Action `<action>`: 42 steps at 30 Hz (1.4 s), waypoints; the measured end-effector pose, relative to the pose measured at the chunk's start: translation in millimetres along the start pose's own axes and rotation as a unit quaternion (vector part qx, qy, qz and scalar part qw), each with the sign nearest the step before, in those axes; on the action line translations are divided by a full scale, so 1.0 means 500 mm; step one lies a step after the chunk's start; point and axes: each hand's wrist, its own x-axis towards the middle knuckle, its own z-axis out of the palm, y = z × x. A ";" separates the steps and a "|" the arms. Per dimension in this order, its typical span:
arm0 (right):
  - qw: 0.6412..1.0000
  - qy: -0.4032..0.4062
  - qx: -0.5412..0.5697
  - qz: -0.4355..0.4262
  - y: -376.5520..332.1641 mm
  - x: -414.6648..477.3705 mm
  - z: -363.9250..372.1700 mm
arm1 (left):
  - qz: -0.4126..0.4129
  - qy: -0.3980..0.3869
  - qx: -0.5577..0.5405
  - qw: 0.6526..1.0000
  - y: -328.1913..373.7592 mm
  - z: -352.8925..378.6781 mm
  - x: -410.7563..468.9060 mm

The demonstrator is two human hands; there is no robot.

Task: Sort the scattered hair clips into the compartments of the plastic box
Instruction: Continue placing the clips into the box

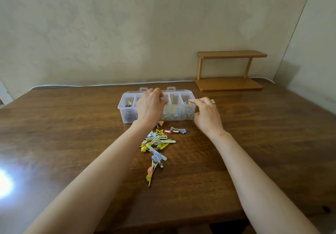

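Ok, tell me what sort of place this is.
Likely a home room: a wooden table against a plain wall, a small wooden shelf on it, a white cable along its back edge.

Left hand [150, 104], right hand [206, 114] at box [125, 114]; clips [157, 142] nearby.

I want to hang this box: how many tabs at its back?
2: one tab beside the left hand, the other further right along the back of the box; the hand may hide more.
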 end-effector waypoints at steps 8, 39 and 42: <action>1.000 0.000 -0.003 -0.003 -0.009 0.002 0.002 | 0.055 0.014 0.045 0.997 -0.032 0.000 -0.020; 0.965 0.122 0.230 0.040 -0.027 -0.012 -0.023 | 0.086 0.030 -0.192 0.977 -0.022 -0.024 -0.074; 0.964 0.118 0.234 0.043 -0.027 -0.013 -0.024 | 0.057 0.072 -0.187 0.978 -0.030 -0.027 -0.036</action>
